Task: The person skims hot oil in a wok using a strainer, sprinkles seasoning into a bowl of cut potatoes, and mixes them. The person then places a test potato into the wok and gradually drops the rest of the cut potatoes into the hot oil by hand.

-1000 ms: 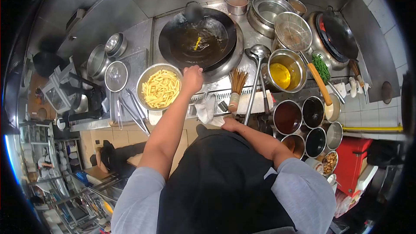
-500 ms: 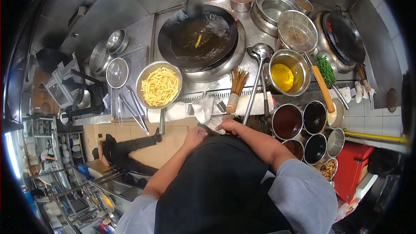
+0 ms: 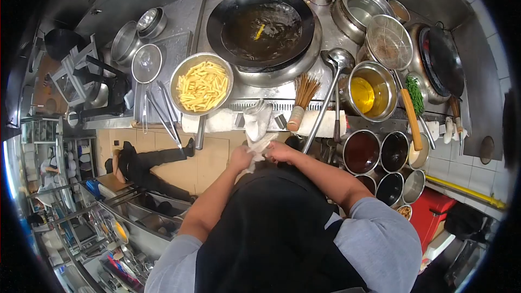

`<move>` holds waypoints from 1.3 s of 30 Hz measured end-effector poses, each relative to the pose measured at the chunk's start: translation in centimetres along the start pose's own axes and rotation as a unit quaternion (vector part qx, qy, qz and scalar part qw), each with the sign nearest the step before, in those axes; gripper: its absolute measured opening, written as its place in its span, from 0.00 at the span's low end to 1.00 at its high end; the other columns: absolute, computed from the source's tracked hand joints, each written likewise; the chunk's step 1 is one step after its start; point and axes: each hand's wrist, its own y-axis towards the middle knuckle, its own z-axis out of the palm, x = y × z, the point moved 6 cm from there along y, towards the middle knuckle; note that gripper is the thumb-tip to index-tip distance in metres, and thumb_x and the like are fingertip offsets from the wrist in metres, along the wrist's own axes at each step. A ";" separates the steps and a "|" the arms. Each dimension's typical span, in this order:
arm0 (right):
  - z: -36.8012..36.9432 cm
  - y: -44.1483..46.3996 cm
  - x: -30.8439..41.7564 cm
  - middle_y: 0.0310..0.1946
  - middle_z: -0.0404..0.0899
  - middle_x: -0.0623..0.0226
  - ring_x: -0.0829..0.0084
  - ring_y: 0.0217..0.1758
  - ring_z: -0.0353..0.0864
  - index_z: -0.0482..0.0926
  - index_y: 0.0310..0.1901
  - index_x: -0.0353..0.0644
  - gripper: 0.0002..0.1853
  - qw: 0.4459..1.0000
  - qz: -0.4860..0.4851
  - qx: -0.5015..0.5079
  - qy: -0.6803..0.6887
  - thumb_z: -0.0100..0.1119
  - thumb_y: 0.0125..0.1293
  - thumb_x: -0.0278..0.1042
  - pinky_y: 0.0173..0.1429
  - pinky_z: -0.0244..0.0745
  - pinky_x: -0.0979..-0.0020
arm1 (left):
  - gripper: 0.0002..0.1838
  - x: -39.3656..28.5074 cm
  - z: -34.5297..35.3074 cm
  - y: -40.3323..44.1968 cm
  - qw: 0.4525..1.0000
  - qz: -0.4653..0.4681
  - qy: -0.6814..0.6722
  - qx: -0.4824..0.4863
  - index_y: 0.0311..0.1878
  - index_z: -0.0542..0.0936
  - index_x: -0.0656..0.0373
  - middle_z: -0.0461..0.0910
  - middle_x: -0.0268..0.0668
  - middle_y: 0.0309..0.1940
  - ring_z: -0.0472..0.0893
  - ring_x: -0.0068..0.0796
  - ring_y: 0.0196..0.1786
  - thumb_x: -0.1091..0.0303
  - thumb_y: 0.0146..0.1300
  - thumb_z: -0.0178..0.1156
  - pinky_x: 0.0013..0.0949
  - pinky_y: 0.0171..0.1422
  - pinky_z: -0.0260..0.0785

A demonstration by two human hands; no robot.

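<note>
A whitish cloth [image 3: 262,145] is bunched between my two hands at the front of the stove. My left hand [image 3: 242,158] is closed on its left side, and my right hand [image 3: 278,152] grips its right side. Just beyond, another white cloth [image 3: 256,121] hangs over the stove's front edge. Left of it is a steel strainer bowl of cut fries [image 3: 203,88], its handle pointing toward me. Behind these sits a large black wok [image 3: 217,27] with dark oil, one yellow fry [image 3: 260,32] floating in it.
Right of the wok lie a bamboo brush [image 3: 304,100], a ladle [image 3: 325,106], a pot of yellow oil [image 3: 374,84] and a wooden-handled strainer [image 3: 411,114]. Several sauce pots [image 3: 362,152] stand at front right. Tongs [image 3: 164,119] lie on the left. Another person [image 3: 146,165] is at the left.
My left hand has come to the cloth and now grips it, with more cloth showing between my hands. The view has shifted slightly. The fry still floats in the wok.
</note>
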 end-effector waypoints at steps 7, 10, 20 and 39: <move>-5.9 -13.7 0.2 0.46 0.74 0.51 0.53 0.49 0.76 0.72 0.46 0.35 0.22 0.746 -0.298 -0.582 -0.126 0.70 0.51 0.31 0.56 0.72 0.59 | 0.13 -1.5 -4.7 -3.3 0.998 0.044 -0.033 -0.025 0.40 0.83 0.61 0.83 0.49 0.32 0.83 0.50 0.39 0.64 0.54 0.64 0.44 0.46 0.75; -8.7 -11.1 -4.5 0.50 0.72 0.49 0.55 0.52 0.73 0.71 0.47 0.33 0.24 0.807 -0.152 -0.557 0.121 0.71 0.51 0.32 0.55 0.72 0.59 | 0.12 -3.9 -6.7 -4.0 0.997 0.051 -0.003 -0.059 0.40 0.82 0.60 0.84 0.46 0.31 0.84 0.48 0.37 0.65 0.54 0.64 0.43 0.44 0.75; -6.9 -16.5 4.4 0.18 0.69 0.72 0.79 0.15 0.67 0.71 0.43 0.38 0.08 0.791 -0.336 -0.439 0.261 0.57 0.66 0.28 0.20 0.66 0.73 | 0.11 -9.3 -12.1 0.1 0.970 0.212 -0.048 -0.107 0.40 0.81 0.63 0.81 0.45 0.26 0.82 0.45 0.32 0.66 0.57 0.63 0.41 0.39 0.73; -9.4 -23.5 9.7 0.62 0.74 0.48 0.54 0.63 0.76 0.63 0.71 0.39 0.35 0.672 -0.343 -0.636 -0.163 0.57 0.59 0.26 0.65 0.68 0.66 | 0.12 -6.6 -16.8 3.1 0.966 0.243 -0.079 -0.045 0.42 0.81 0.63 0.81 0.45 0.28 0.81 0.41 0.33 0.66 0.58 0.63 0.38 0.41 0.73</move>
